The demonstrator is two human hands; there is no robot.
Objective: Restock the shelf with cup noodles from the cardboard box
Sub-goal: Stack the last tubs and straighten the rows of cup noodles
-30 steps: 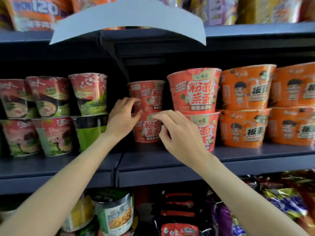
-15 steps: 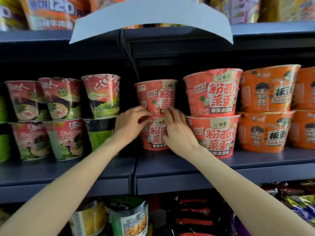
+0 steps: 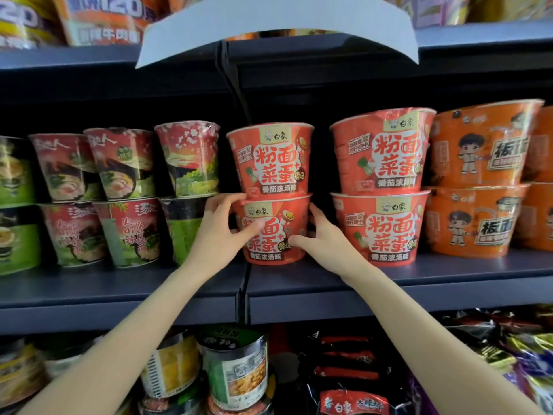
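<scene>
where curled fingers (image 3: 239,202) of the left hand (image 3: 220,235) and right hand (image 3: 324,239) clasp its sides, the lower red film-wrapped noodle cup (image 3: 273,232) sits on the dark metal shelf (image 3: 329,283) under a twin cup (image 3: 270,158); likely light, crushable, slippery. neighbouring red stack (image 3: 380,187) and green-red cups (image 3: 185,193) crowd either side.

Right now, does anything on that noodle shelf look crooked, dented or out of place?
Mostly tidy. The top red cup in the right-hand red stack has a crumpled, pushed-in rim near its lid tab. The red stack between the left hand and right hand sits further back than its neighbour. Nothing spilled.
</scene>
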